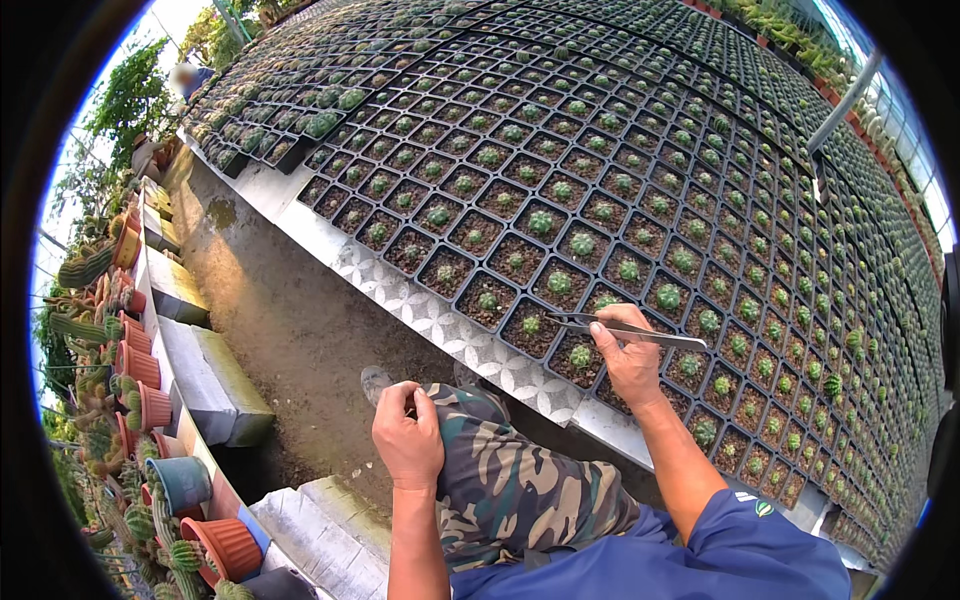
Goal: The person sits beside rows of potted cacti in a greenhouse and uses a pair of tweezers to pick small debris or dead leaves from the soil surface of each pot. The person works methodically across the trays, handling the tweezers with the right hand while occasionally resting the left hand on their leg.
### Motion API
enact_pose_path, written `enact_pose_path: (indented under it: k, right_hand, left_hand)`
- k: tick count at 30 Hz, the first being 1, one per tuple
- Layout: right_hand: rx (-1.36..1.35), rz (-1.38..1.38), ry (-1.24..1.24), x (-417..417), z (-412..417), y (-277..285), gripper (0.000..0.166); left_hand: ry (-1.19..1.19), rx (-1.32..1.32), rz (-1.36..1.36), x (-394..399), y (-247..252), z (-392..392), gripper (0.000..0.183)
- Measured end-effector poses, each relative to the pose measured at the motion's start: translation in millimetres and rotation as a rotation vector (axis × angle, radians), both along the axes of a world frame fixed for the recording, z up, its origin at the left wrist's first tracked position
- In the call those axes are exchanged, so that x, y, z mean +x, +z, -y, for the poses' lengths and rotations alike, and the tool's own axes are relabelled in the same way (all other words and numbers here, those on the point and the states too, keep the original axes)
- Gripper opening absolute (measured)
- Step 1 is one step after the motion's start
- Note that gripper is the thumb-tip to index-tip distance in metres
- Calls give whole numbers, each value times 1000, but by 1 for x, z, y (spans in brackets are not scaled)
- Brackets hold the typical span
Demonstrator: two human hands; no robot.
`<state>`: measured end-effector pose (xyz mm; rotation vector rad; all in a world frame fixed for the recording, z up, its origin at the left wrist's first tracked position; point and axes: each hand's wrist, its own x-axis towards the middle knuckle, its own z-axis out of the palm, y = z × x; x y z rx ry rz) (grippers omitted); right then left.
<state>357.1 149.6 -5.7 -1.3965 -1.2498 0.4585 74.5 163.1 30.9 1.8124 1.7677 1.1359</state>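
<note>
Metal tweezers (pixel 660 337) are held in my right hand (pixel 630 360), above the near rows of small potted cacti. Their tips point left, close to a small green cactus (pixel 531 325) in a square black plastic pot with brown gravelly soil. Another small cactus (pixel 580 355) sits in the pot just in front of it. My left hand (pixel 409 433) rests by the knee of the camouflage trousers (pixel 525 480), its fingers curled; whether anything lies within them cannot be told.
A patterned bench edge (pixel 457 337) runs along the pots. Terracotta pots (pixel 225 547) with cacti and a blue pot (pixel 180 482) line the left shelf above concrete blocks (pixel 202 375). A metal post (pixel 847 101) rises at right. Two people are at the far left.
</note>
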Motion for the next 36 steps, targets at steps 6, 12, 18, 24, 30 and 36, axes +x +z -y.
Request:
enact_pose_path:
  k: [6, 12, 18, 24, 30, 36]
  right_hand:
    - [15, 38, 26, -1, -9, -1, 18]
    - [-49, -96, 0, -11, -19, -10, 16]
    - [-32, -210, -28, -15, -14, -2, 14]
    - [28, -176, -12, -17, -15, 5, 16]
    - [-32, -102, 9, -16, -9, 0, 15]
    - [-45, -81, 90, -22, 0, 2, 14]
  left_hand:
    - [-1, 131, -156, -1, -3, 9, 7]
    - [-62, 161, -322, -2, -6, 17, 10]
    - [-51, 155, -330, 0, -2, 22, 7]
    - [-41, 186, -306, 1, -5, 19, 7]
    - [-29, 179, -262, 8, -5, 21, 7]
    - [-28, 144, -306, 12, -5, 22, 7]
